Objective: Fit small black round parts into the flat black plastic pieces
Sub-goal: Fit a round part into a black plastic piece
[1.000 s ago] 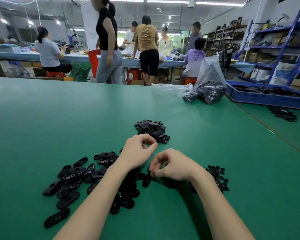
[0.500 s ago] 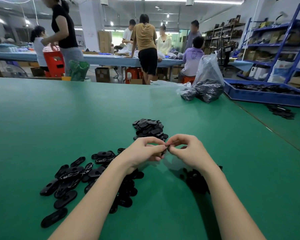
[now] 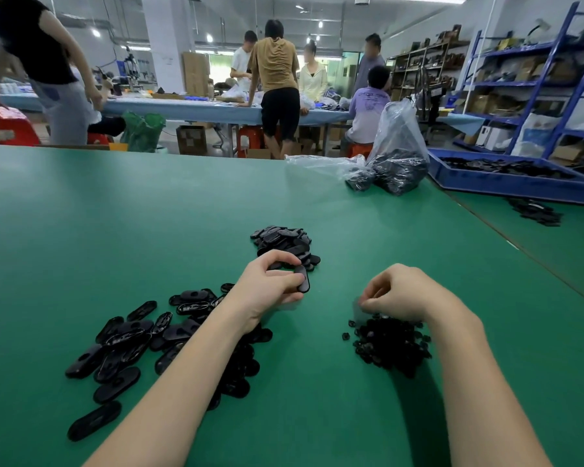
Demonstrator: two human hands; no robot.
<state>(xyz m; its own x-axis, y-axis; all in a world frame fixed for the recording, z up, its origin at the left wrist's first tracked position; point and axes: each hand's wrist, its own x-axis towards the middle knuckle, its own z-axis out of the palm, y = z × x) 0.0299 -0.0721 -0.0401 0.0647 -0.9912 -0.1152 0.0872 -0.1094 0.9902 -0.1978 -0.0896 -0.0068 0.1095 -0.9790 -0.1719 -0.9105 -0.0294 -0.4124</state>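
My left hand pinches one flat piece between thumb and forefinger, held just clear of the far pile beyond those fingers. My right hand curls over the round parts, fingertips down at the heap's near edge; whether they have caught one I cannot tell. I judge this the fetching step. Next I'd need to lift a single round part, bring it to the held piece and press it home. More flat pieces lie under my left wrist. No writing is readable.
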